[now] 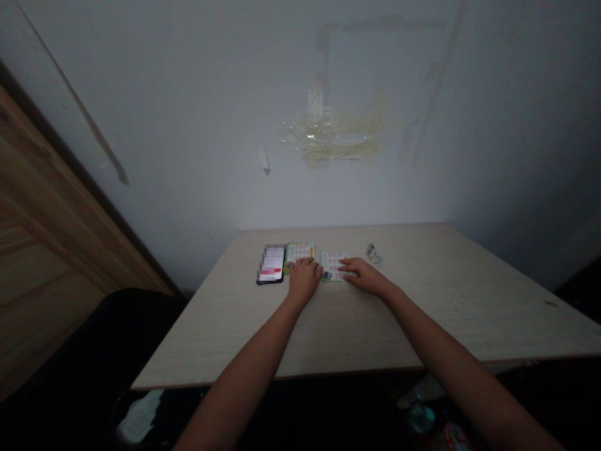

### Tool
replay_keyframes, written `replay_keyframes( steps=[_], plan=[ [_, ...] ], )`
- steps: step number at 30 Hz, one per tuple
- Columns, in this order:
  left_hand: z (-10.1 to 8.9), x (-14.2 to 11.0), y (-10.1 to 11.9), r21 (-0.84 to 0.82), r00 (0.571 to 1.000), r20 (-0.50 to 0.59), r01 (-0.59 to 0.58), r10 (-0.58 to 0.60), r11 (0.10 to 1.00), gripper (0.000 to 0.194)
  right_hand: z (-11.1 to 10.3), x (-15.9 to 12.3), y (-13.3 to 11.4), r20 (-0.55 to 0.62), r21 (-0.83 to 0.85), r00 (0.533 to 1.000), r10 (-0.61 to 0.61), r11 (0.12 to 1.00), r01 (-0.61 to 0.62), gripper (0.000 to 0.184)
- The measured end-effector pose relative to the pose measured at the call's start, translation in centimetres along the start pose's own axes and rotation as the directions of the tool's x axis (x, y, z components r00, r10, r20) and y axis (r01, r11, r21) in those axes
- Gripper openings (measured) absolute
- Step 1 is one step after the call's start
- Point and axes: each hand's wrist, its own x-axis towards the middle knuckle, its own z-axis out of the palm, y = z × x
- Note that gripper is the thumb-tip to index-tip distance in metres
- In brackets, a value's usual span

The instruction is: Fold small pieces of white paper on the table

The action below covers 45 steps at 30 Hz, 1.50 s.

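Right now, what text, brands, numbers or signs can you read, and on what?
None legible.
Phone screen: lines and a red patch, too blurred to read.
Left printed sheet: print too small, partly under a hand.
Right printed sheet: too small.
Crumpled scrap: coloured marks, unreadable.

The 2 printed sheets (332, 260) look like paper; the phone (277, 258) has a smooth, glassy face. The table (225, 332) shows matt wood grain. On the matt wall (188, 125), the tape (340, 136) is glossy, wrinkled plastic; the panel (47, 207) is grained wood.
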Motion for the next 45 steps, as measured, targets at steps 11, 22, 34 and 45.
replay_keyframes(
  steps=[11, 22, 34, 45],
  plan=[
    [0.4, 0.1, -0.4, 0.013, 1.0, -0.025, 0.011, -0.011, 1.0, 0.029, -0.7, 0.0, 0.1, 0.036, 0.068, 0.999, 0.024, 0.997, -0.027, 0.031],
    [-0.3, 0.3, -0.5, -0.164, 0.967, 0.147, -0.182, 0.206, 0.97, 0.03, -0.7, -0.3, 0.5, 0.031, 0.108, 0.999, 0.032, 0.994, -0.035, 0.036],
    [-0.9, 0.5, -0.9, -0.161, 0.954, 0.21, -0.181, 0.213, 0.97, 0.037, -0.6, -0.3, 0.9, 0.057, 0.092, 0.998, 0.028, 0.995, -0.033, 0.042],
    [-1.4, 0.3, -0.5, -0.173, 0.953, 0.217, -0.177, 0.213, 0.969, 0.033, -0.6, -0.3, 0.6, 0.033, 0.131, 0.999, 0.036, 0.991, -0.04, 0.033]
  ],
)
